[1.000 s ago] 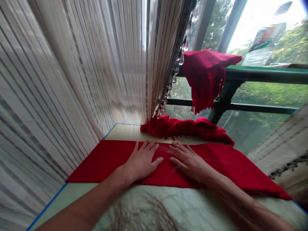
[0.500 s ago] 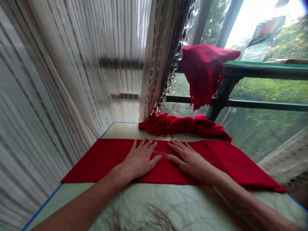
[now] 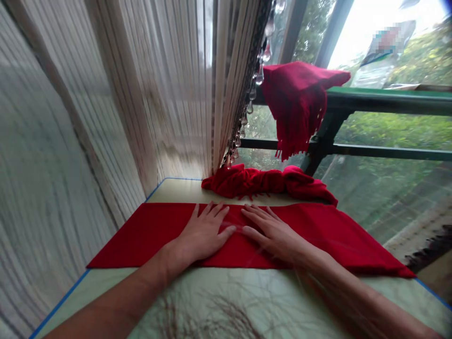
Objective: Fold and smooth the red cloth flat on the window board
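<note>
A long band of red cloth (image 3: 141,240) lies flat across the pale table (image 3: 226,296), spanning it from the left edge to the right. Both of my hands rest on its middle, palms down. My left hand (image 3: 206,233) has its fingers spread, their tips near the cloth's far edge. Just to the right, my right hand (image 3: 271,230) lies with fingers stretched out, the thumbs pointing toward each other with a small gap between. Behind the band sits a bunched red fringed scarf (image 3: 261,182).
Striped curtains (image 3: 116,94) hang along the left side, edged with clear beads (image 3: 250,99). Over a dark green rail (image 3: 388,101) by the window drapes another red fringed scarf (image 3: 298,101). Loose strands of hair blur the lower foreground.
The curtains on the left have shifted and their folds look different. The view has moved very slightly; both hands stay in place on the red cloth.
</note>
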